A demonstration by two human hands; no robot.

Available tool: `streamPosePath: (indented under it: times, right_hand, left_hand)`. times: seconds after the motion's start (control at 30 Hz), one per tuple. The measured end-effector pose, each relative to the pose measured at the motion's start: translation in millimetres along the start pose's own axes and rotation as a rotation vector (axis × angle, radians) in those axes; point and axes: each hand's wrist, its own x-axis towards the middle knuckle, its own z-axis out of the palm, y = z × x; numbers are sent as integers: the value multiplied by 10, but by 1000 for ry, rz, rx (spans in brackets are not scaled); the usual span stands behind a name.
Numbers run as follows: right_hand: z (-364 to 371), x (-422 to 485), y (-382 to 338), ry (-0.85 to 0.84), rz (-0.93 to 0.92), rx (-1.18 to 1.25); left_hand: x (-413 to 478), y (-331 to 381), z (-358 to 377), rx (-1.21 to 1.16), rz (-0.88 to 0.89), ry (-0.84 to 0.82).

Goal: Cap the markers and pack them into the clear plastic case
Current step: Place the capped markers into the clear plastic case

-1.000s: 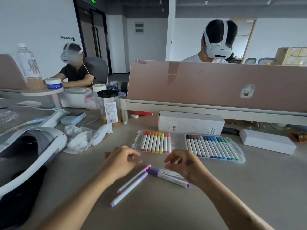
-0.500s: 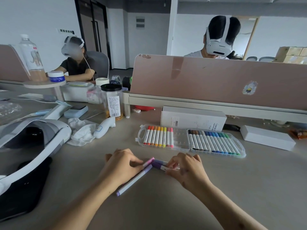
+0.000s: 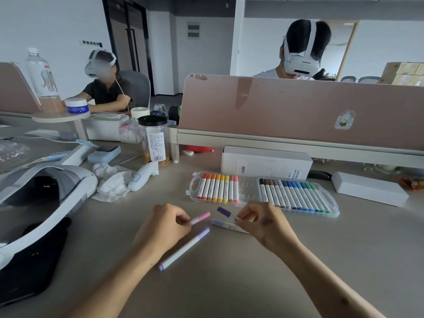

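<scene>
Both hands rose from the desk (image 3: 229, 285): left hand (image 3: 164, 229) pinches a pink marker (image 3: 202, 217), right hand (image 3: 265, 223) a purple marker (image 3: 223, 211), near the case (image 3: 249, 188). Light, stiff and smooth, I judge; better to hold the barrel.

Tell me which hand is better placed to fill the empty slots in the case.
Probably the right hand: it pinches the purple marker just before the empty slots; the left hand, holding the pink marker, is farther left.

Our bare left forearm (image 3: 119, 278) at seven o'clock and bare right forearm (image 3: 321, 278) at five each carry a small mole; our left hand (image 3: 160, 228) and right hand (image 3: 266, 226) are bare.
</scene>
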Motion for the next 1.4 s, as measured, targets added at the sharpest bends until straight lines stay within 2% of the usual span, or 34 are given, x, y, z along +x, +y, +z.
streamPosePath:
  times: [0.17, 0.27, 0.4, 0.53, 0.67, 0.8, 0.9, 1.03, 1.4]
  right_hand:
    - [-144, 138, 77, 36, 59, 208]
    - [-277, 265, 108, 67, 110, 332]
    - [-410, 436, 219, 81, 219, 394]
    - [-455, 620, 384, 113, 270, 606]
    - [-484, 774, 437, 109, 361, 731]
    - [-508, 869, 556, 130, 344, 732]
    - [-530, 911, 585, 142, 339, 759]
    - [-512, 932, 625, 136, 324, 797]
    - [-480, 1059, 724, 153, 347, 732]
  left_hand:
    - [129, 35, -34, -213, 22, 37]
    - [287, 127, -87, -378, 21, -18]
    - [572, 307, -25, -465, 51, -125]
    - [877, 547, 195, -532, 42, -233]
    - [1166, 660, 434, -462, 57, -272]
    - [1361, 803, 596, -442, 76, -333]
    - [1429, 890, 678, -355, 134, -333]
    - [1496, 903, 816, -273, 125, -381]
    - [1605, 863, 991, -83, 185, -346]
